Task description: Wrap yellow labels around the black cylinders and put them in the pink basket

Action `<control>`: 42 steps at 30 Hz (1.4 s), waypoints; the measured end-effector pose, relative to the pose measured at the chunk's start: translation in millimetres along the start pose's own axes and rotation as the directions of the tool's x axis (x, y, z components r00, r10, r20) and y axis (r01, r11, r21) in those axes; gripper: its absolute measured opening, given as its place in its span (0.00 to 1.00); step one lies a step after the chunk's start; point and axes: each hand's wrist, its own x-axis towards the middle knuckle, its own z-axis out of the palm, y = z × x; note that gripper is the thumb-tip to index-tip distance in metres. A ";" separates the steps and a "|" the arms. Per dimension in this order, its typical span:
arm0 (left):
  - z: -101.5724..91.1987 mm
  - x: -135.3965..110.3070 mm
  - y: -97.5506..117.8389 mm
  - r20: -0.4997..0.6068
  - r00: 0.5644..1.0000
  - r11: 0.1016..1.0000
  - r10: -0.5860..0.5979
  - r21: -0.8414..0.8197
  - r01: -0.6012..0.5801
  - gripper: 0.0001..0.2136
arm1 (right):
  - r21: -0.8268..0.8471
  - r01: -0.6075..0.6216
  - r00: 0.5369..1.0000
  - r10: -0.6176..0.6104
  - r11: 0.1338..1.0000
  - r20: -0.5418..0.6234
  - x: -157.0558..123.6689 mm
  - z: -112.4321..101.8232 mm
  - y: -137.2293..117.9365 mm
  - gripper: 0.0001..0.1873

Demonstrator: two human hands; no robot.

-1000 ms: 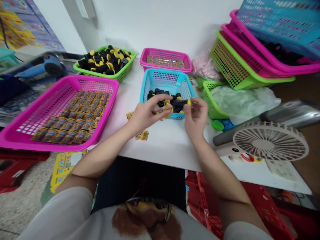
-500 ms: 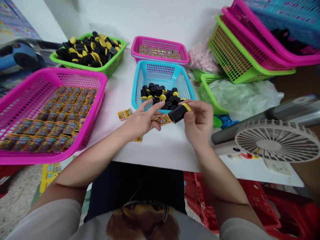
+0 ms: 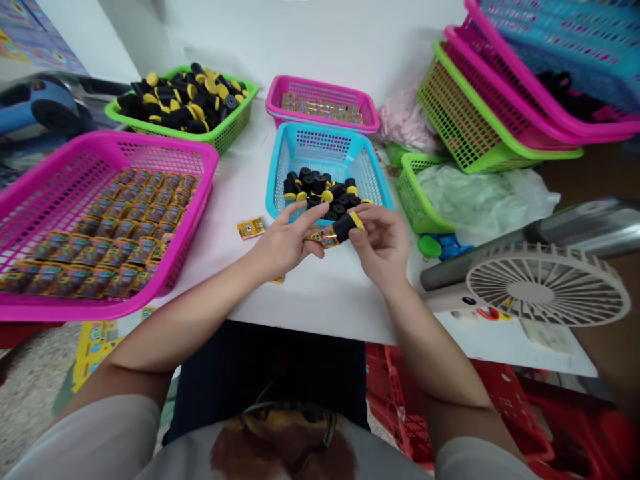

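Note:
My left hand (image 3: 286, 245) pinches a small yellow printed sleeve with a clear window (image 3: 326, 236) between thumb and fingers. My right hand (image 3: 384, 248) grips a short black cylinder with a yellow end cap (image 3: 345, 227) by its capped end. The cylinder's black end meets the sleeve's opening and appears partly inside it. Just beyond both hands, a blue basket (image 3: 277, 203) holds several similar black and yellow cylinders (image 3: 315, 181). A flat printed sleeve (image 3: 251, 228) lies on the table left of my left hand; another is mostly hidden under my left wrist.
A pink basket (image 3: 196, 220) at left holds rows of wrapped cylinders (image 3: 125, 230). Behind it stands a green basket (image 3: 231, 135) heaped with cylinders. A pink basket (image 3: 323, 79) sits at the back. Stacked baskets (image 3: 465, 110), a plastic bag (image 3: 480, 193) and a fan (image 3: 545, 287) are at right.
My right hand has moved left with the cylinder, bringing it into the sleeve's opening. My left hand keeps its pinch on the sleeve. The camera view has shifted slightly.

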 end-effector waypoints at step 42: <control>4.7 0.6 32.3 0.336 0.928 0.541 -0.160 -0.757 0.367 0.35 | -0.470 0.618 0.778 -0.578 0.630 0.247 -26.3 29.4 -10.4 0.26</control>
